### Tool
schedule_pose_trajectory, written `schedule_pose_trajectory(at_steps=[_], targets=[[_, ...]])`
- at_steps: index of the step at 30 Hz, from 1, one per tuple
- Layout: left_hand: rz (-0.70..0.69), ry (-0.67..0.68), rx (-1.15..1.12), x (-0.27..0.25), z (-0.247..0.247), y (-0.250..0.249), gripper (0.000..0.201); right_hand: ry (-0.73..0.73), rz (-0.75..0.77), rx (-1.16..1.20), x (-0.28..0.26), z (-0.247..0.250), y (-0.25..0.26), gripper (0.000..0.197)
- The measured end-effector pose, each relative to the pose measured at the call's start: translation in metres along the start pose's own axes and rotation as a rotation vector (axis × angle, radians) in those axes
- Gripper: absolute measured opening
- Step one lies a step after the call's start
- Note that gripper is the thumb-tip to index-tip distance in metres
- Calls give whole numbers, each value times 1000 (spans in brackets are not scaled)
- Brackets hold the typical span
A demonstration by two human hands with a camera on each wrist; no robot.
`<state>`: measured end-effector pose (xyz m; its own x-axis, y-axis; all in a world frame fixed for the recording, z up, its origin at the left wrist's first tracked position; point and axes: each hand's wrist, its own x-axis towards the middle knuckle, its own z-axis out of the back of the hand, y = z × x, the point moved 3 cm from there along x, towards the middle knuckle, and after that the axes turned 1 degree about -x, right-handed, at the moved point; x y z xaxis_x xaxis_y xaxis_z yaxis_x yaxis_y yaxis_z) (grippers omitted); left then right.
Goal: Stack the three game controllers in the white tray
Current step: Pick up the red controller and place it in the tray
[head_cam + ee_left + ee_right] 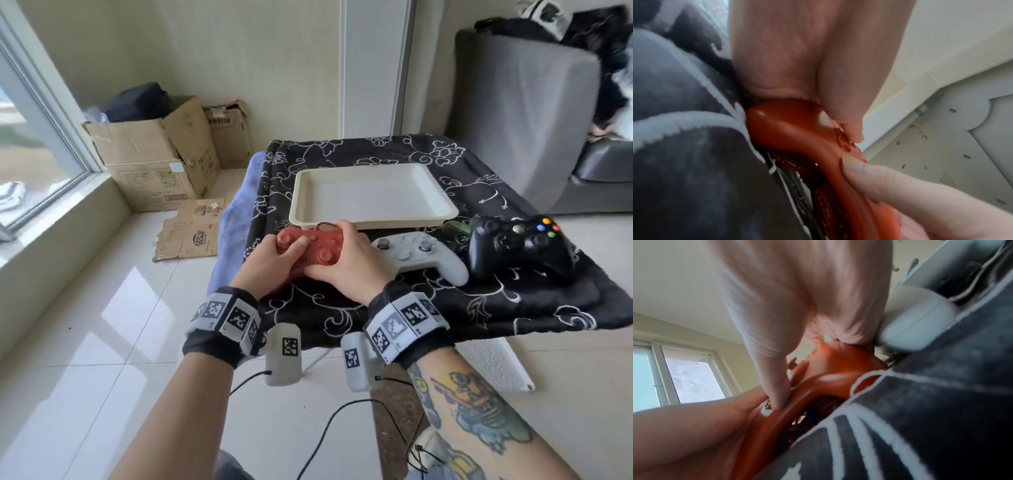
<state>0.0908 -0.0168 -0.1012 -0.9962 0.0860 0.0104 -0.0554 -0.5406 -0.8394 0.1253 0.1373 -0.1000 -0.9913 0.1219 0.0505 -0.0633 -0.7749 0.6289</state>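
Note:
Both hands hold the red controller [317, 247] just above the black floral cloth, in front of the white tray [371, 195]. My left hand [274, 263] grips its left handle, thumb on the face. My right hand [346, 263] grips its right handle. Its braided red cable [818, 186] hangs bunched underneath. The white controller [423, 255] lies on the cloth to the right, touching my right hand in the right wrist view [914, 327]. The black controller [517, 245] lies further right. Nothing lies in the tray.
The table cloth [428, 308] drapes over the table edges. A grey sofa [534, 113] stands to the right and cardboard boxes [161, 154] on the floor to the left. A small green thing [454, 226] lies between the tray and the black controller.

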Motion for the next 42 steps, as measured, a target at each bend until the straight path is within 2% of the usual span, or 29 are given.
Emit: schedule_pose_trajectory(at_steps=[4,8,10,15,20,27,35,42], targets=[[14,39,-15,-5,2,-4,25,40,-6,9,3,-1,0,100],[-17,77,-41,-4,-1,12,29,38,11,34,3,-1,-1,92],[-32,85,-50,-2,-2,19,42,58,18,39,3,-1,-1,91],[-50,144,-65,0,0,22,70,93,30,-18,5,-4,-2,105],[-66,109,41,-2,4,23,79,44,46,-57,5,-10,1,107],[-104,121,80,0,5,19,82,-11,79,-6,2,-6,1,104],[-177,79,19,-6,5,7,77,-71,114,64,-2,5,0,107],[-200,72,24,-9,5,0,79,-47,138,124,-7,13,-2,109]])
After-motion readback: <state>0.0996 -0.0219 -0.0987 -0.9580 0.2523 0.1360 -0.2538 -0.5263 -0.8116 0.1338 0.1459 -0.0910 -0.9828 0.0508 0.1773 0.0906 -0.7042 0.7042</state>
